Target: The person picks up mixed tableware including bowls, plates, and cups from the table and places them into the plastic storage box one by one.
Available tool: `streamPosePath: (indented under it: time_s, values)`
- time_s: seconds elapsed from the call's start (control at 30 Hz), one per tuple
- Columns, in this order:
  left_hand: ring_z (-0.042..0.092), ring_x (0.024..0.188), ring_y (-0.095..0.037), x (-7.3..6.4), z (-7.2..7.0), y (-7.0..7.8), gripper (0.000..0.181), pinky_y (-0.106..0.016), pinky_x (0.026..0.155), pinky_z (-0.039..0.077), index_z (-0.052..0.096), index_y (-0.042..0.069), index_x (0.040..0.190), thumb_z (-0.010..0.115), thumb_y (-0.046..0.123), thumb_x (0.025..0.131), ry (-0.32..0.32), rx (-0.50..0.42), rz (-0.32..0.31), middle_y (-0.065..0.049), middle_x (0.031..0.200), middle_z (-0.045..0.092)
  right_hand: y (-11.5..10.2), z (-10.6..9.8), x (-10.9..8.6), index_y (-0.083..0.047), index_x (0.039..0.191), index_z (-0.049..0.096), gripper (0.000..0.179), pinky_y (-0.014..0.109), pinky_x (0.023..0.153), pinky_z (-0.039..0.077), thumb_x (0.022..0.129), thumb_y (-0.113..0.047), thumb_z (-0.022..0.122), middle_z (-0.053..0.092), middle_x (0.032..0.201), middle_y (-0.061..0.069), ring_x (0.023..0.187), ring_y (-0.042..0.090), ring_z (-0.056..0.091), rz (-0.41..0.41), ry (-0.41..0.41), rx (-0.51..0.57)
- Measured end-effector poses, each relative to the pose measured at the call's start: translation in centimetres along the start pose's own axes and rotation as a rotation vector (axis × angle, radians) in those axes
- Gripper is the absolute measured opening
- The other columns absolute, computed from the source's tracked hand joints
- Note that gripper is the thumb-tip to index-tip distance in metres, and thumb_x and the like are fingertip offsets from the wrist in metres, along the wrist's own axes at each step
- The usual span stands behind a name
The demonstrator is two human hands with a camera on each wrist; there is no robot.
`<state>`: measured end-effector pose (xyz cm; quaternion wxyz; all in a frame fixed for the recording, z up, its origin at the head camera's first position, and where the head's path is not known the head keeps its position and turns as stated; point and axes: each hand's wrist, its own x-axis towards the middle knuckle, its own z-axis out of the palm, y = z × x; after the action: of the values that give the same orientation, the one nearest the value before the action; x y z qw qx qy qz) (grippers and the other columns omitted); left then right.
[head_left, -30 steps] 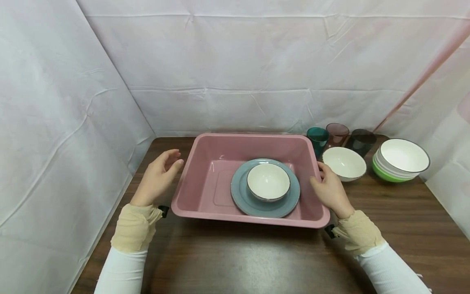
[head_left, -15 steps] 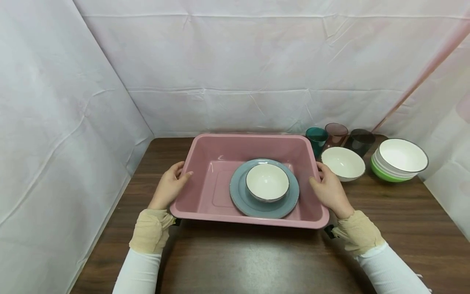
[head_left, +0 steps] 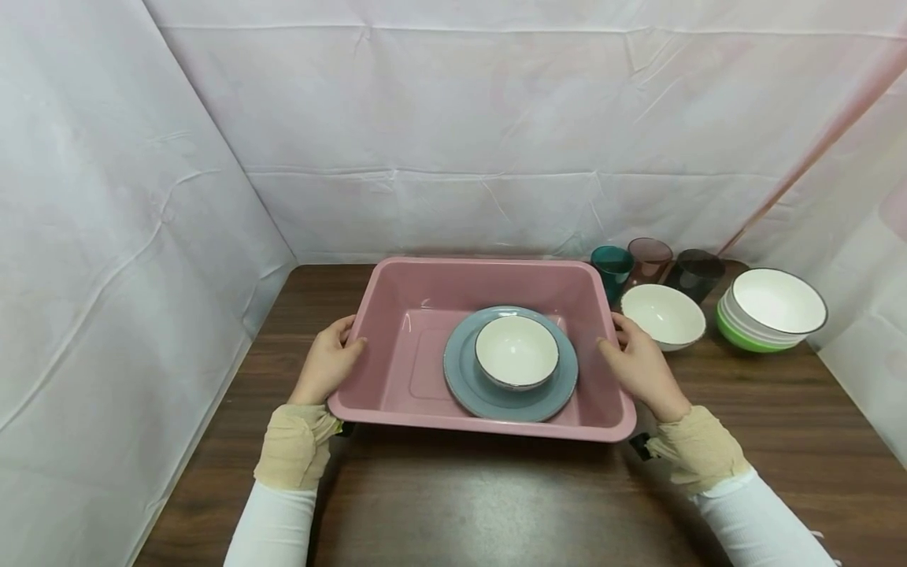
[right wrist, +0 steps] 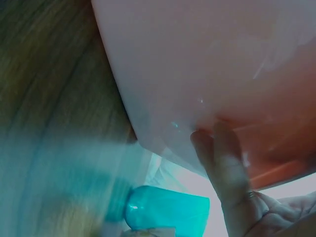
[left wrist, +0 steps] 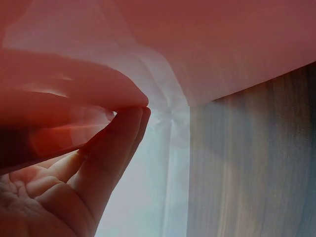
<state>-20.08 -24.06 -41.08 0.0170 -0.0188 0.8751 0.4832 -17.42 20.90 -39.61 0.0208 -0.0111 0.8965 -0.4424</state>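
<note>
A pink rectangular basin (head_left: 400, 346) stands on the dark wooden table, with both hands at its short sides. My left hand (head_left: 329, 358) grips the left rim, thumb over the inside and fingers (left wrist: 111, 153) under the lip against the outer wall. On the right rim my right hand (head_left: 641, 366) has the same hold; its fingertips (right wrist: 227, 140) press the outer wall in the right wrist view. Inside the basin, right of its middle, lies a blue-grey plate (head_left: 464, 378). A white bowl (head_left: 517, 352) with a dark rim sits on the plate.
Right of the basin are a teal cup (head_left: 612, 268), a purplish cup (head_left: 648, 260) and a dark cup (head_left: 696, 274). A white bowl (head_left: 662, 315) stands before them. Farther right is a bowl stack (head_left: 775, 303), green at the bottom. White cloth (head_left: 453, 205) hangs behind.
My left hand has come right and taken hold of the basin's left rim. My right hand keeps its hold on the right rim. Basin, plate and bowl stay nearly in place.
</note>
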Motion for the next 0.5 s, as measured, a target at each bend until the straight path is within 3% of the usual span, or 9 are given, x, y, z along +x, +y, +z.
streamPosePath:
  time_s: [0.13,0.23,0.3,0.37,0.47,0.5]
  values:
    - [0.062,0.111,-0.032,0.1,0.1,0.1,0.055,-0.037,0.089,0.052,0.036,-0.007,0.146,0.051,0.011,0.097,-0.005,-0.001,0.017,-0.026,0.131,0.060,-0.2,-1.5,-0.2,0.008,0.152,0.019,0.065,0.024,0.085,0.051,0.101,-0.024,0.044,0.051,0.135,0.035,0.120,0.043,0.056,-0.009,0.019,0.001]
    - [0.062,0.112,-0.033,0.1,0.1,0.1,0.055,-0.039,0.090,0.052,0.036,-0.007,0.146,0.051,0.011,0.097,-0.004,-0.002,0.023,-0.026,0.132,0.059,-0.4,-2.9,-0.4,0.005,0.153,0.020,0.066,0.008,0.079,0.041,0.101,-0.027,0.044,0.051,0.139,0.031,0.124,0.043,0.053,-0.018,0.095,-0.002]
    - [0.062,0.112,-0.033,0.0,0.1,0.1,0.055,-0.040,0.091,0.052,0.036,-0.007,0.146,0.051,0.012,0.097,0.000,-0.005,0.025,-0.026,0.132,0.059,-0.4,-3.9,-0.5,0.002,0.154,0.021,0.066,0.015,0.086,0.046,0.101,-0.031,0.045,0.049,0.141,0.029,0.126,0.045,0.051,-0.010,0.161,-0.011]
    - [0.062,0.112,-0.033,-0.1,0.1,0.1,0.055,-0.041,0.091,0.052,0.036,-0.007,0.146,0.051,0.012,0.097,0.000,-0.006,0.024,-0.026,0.132,0.059,0.1,-4.9,-0.6,0.001,0.154,0.022,0.066,0.030,0.099,0.046,0.101,-0.033,0.045,0.045,0.146,0.028,0.131,0.045,0.046,0.009,0.219,-0.010]
    - [0.062,0.111,-0.033,-0.2,0.1,0.0,0.054,-0.041,0.089,0.052,0.037,-0.006,0.146,0.051,0.012,0.097,0.000,-0.008,0.021,-0.026,0.132,0.059,1.1,-6.0,-0.6,0.000,0.154,0.020,0.067,0.058,0.110,0.033,0.102,-0.035,0.041,0.035,0.153,0.027,0.139,0.046,0.034,0.049,0.267,0.023]
    - [0.062,0.110,-0.033,-0.2,0.0,0.0,0.054,-0.040,0.088,0.052,0.037,-0.006,0.146,0.051,0.012,0.097,0.000,-0.007,0.019,-0.026,0.132,0.059,1.5,-6.2,-0.5,0.000,0.155,0.019,0.067,0.060,0.111,0.029,0.102,-0.035,0.040,0.031,0.155,0.027,0.141,0.046,0.030,0.067,0.274,0.041]
